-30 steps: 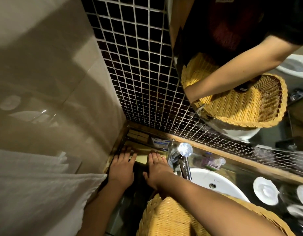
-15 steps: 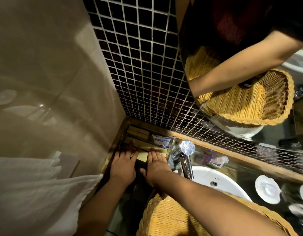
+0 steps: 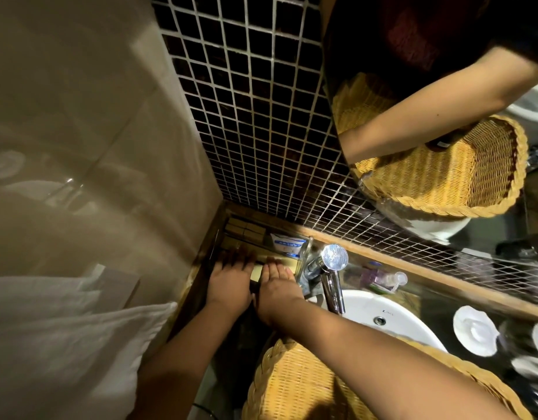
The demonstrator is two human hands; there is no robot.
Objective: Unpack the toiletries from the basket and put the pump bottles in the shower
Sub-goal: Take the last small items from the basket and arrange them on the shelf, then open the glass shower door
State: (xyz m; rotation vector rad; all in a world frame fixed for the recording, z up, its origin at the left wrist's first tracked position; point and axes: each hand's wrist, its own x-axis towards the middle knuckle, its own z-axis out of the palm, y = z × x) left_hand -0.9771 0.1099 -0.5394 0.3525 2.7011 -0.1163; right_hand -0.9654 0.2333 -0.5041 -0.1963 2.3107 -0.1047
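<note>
My left hand (image 3: pixel 230 281) and my right hand (image 3: pixel 277 287) lie flat, side by side, fingers stretched out, on flat yellow packets (image 3: pixel 257 270) in a tray at the counter's far left corner. Neither hand grips anything. The wicker basket (image 3: pixel 292 386) stands on the counter just below my right forearm, and the arm hides its inside. The mirror (image 3: pixel 364 95) reflects the basket with a dark bottle (image 3: pixel 442 142) in it. A white and blue packet (image 3: pixel 287 242) lies at the back of the tray.
A chrome tap (image 3: pixel 333 269) rises right beside my right hand, over the white sink (image 3: pixel 395 325). A small clear bottle (image 3: pixel 384 278) lies behind the tap. White dishes (image 3: pixel 473 334) sit at right. A white towel (image 3: pixel 65 344) hangs at left by the beige wall.
Both hands stay flat on the packets and have slid slightly farther toward the corner. The view has tilted a little.
</note>
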